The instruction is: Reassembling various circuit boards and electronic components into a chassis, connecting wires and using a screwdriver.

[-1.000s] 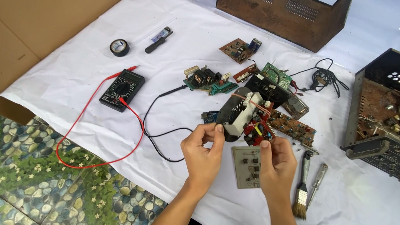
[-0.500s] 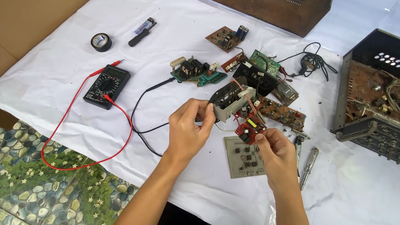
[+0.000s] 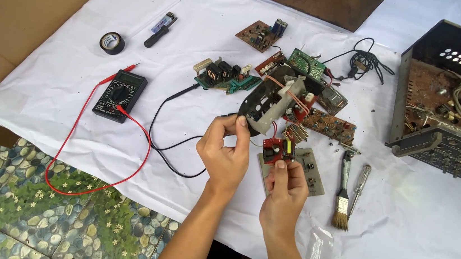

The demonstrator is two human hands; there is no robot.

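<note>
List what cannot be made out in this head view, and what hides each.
- Black probe tip: covered by left hand.
- Lower edge of small red board: behind right hand fingers.
- Brown case: cut off by top edge.
- Grey board: partly under right hand.

multimeter [image 3: 119, 94], tape roll [image 3: 112, 42], paintbrush [image 3: 342, 194], screwdriver [image 3: 360, 183]

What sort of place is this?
Probably a makeshift electronics repair spot on the ground: a white sheet over pebble-patterned flooring, with a multimeter, loose circuit boards and an opened metal chassis.
</note>
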